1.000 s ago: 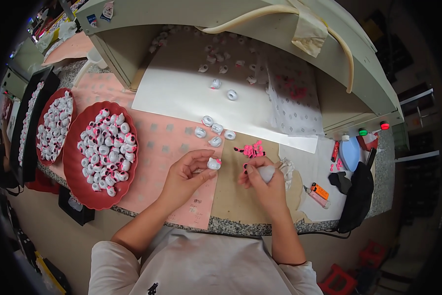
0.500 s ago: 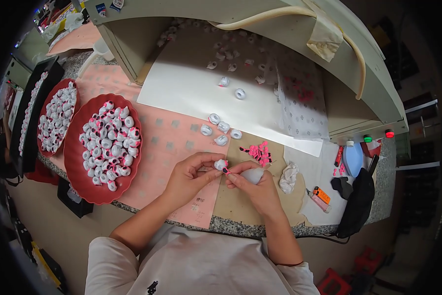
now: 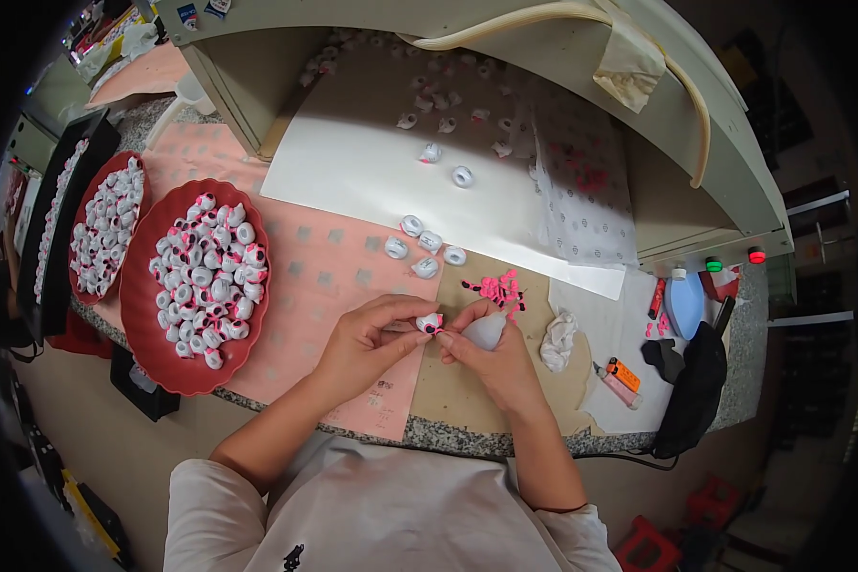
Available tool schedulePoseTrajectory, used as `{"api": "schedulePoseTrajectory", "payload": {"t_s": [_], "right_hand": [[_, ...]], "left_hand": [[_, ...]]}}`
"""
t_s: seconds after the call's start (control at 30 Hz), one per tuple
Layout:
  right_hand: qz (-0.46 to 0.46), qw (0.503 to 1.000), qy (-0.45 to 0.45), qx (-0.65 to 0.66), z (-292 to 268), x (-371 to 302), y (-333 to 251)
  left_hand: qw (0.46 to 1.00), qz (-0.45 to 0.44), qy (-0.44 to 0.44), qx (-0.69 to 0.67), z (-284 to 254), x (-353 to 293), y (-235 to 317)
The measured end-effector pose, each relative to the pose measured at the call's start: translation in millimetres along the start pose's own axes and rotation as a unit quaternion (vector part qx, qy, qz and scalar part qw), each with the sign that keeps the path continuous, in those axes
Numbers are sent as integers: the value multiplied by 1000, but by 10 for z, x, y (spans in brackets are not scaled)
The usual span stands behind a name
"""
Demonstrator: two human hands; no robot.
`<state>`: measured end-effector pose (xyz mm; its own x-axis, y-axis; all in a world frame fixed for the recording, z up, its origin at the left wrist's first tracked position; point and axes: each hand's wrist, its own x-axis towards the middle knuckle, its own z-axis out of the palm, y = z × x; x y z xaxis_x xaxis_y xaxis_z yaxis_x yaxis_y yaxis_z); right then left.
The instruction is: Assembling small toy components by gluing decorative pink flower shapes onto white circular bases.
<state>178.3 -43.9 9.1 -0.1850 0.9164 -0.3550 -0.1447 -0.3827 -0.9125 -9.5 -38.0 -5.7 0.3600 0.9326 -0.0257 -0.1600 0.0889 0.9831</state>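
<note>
Between its fingertips my left hand (image 3: 364,345) pinches a small white rounded piece (image 3: 429,323) with pink and black parts on it. My right hand (image 3: 497,367) has a translucent white squeeze bottle (image 3: 487,330) tucked in its fingers. Its thumb and fingertip also press together at the pink-and-black side of the white piece. Just beyond the right hand lies a pile of small pink and black parts (image 3: 497,288) on brown paper (image 3: 457,400). Several white ring-shaped pieces (image 3: 429,241) rest beyond my hands, where pink cloth and white paper meet.
Left stands a red scalloped plate (image 3: 141,348) heaped with white-and-pink pieces, beside a second red plate (image 3: 82,214). A grey hooded box (image 3: 238,95) arches over the white sheet (image 3: 352,186). Right are crumpled tissue (image 3: 558,341), an orange box (image 3: 624,377), a blue dish (image 3: 683,307) and black cloth (image 3: 694,386).
The white piece has turned in my left fingertips, so its black-and-pink side shows more. The right fingertips stay close against it. The whole view has shifted very slightly.
</note>
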Motion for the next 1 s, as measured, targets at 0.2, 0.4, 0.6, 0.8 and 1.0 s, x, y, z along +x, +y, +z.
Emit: {"api": "schedulePoseTrajectory", "payload": {"t_s": [0.2,0.4,0.6,0.8,1.0], "right_hand": [[-23,1000,7,-8,-6,-23,-31],[-102,994,-16,-21,-28,10,55],[-112,991,-19,-74,-113,41,8],[-112,991,-9,-67,-138,126,48],[-136,989,-3,-56,-146,169,103]], "left_hand": [[999,4,-3,-39,32,34,8],[991,-15,-21,-133,31,81,-62],[991,-20,-35,-129,76,129,-118],[989,-19,-50,-138,93,209,-161],[988,-24,-56,-144,82,249,-190]]}}
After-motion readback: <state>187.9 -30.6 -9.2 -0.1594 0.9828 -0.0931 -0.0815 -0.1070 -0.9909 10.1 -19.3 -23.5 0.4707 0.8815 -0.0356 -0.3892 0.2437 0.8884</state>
